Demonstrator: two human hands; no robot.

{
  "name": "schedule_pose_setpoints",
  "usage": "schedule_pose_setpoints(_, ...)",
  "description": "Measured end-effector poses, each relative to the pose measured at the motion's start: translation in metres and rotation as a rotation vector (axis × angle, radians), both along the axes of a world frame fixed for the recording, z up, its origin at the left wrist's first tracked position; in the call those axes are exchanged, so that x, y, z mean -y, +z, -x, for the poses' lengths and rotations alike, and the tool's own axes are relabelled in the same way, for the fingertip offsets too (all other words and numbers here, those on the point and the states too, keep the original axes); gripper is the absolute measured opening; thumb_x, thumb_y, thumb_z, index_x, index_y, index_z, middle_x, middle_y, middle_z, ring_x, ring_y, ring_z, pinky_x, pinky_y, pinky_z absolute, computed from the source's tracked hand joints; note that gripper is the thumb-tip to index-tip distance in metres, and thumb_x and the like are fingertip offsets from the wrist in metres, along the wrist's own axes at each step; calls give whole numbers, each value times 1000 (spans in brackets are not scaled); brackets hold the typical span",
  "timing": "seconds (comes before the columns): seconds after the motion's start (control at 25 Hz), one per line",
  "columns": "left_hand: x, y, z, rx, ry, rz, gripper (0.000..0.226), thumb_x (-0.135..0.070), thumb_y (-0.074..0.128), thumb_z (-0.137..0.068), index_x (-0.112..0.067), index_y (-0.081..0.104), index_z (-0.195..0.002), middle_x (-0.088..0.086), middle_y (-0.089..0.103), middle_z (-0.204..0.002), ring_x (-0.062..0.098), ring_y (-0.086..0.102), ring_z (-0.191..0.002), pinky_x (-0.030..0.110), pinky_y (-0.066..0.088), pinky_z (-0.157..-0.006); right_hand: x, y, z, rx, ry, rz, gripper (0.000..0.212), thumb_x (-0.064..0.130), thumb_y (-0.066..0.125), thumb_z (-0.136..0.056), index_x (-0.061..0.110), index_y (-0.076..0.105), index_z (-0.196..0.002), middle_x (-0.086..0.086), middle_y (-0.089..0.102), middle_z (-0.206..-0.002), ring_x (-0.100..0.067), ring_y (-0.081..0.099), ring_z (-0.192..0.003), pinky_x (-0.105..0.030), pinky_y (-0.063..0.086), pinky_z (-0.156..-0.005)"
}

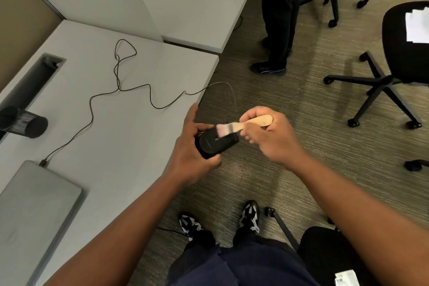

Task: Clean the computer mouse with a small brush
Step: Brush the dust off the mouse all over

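A black computer mouse (pixel 214 144) is held in the air just off the desk's right edge, gripped from the left and below by my left hand (pixel 192 151). My right hand (pixel 271 137) holds a small brush (pixel 243 124) by its pale wooden handle. The light bristles, blurred, lie on the mouse's top surface near its far end. The mouse's thin black cable (pixel 148 90) loops back over the desk to a closed laptop.
The grey desk (pixel 104 134) holds a closed grey laptop (pixel 32 211) at the near left and a black mesh cup (pixel 25 123) lying on its side. Black office chairs (pixel 399 58) stand on the carpet to the right. Another person's legs (pixel 278 18) stand beyond the desk corner.
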State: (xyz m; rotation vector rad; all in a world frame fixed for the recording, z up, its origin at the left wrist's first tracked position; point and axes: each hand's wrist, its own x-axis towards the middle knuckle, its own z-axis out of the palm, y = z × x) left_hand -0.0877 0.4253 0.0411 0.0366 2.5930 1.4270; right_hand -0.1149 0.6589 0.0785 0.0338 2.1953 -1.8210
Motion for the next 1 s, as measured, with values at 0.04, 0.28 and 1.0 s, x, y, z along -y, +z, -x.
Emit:
schedule_pose_setpoints(0.04,0,0,-1,-15,-1,-5,134,-32,89,-63,-59,3,-162,-29,66,-122,-3,65,-118,2,46,-92,-5,-1,2,-38,-63,-59,20,6,64,-92,25,73,-89,-22,73,-81,-26,60,-65,-43,47,-59)
schedule_pose_setpoints(0.28,-1,0,1,-11,-29,-11,137,-28,90,-63,-63,1,-161,-31,65,-124,-2,65,-121,15,50,-96,5,3,-11,-24,94,231,10,25,72,-89,29,76,-97,-14,77,-87,-29,71,-74,-40,58,-64)
schedule_pose_setpoints(1.0,-3,-7,-10,-77,-86,28,160,-3,94,-76,-65,-34,-149,-10,68,-132,-1,63,-125,4,43,-101,7,16,6,256,-63,133,9,10,66,-98,9,74,-94,-7,77,-73,-13,66,-62,-22,53,-54)
